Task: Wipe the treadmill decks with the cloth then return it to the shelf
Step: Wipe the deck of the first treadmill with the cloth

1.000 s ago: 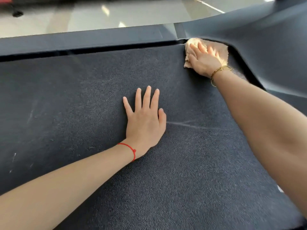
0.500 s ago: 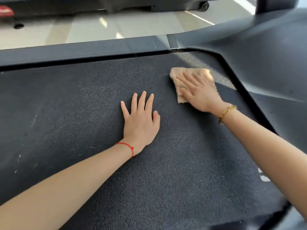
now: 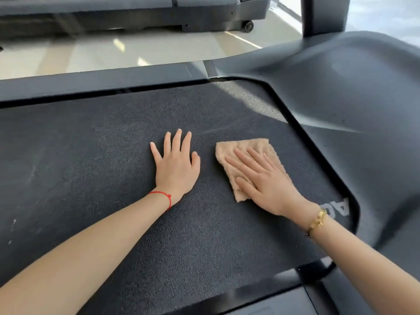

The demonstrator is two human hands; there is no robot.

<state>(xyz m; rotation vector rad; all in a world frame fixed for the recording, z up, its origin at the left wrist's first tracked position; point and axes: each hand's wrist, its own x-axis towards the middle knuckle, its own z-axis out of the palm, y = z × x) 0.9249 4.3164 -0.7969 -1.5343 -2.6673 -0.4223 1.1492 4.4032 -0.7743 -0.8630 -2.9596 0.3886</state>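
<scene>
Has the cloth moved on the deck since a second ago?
Yes. The cloth under the right hand came from the belt's far corner toward the person, now beside the left hand.

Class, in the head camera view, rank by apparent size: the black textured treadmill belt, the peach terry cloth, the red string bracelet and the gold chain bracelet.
1. Black textured treadmill belt
2. Peach terry cloth, partly hidden under the right hand
3. Red string bracelet and gold chain bracelet: look alike, unranked
</scene>
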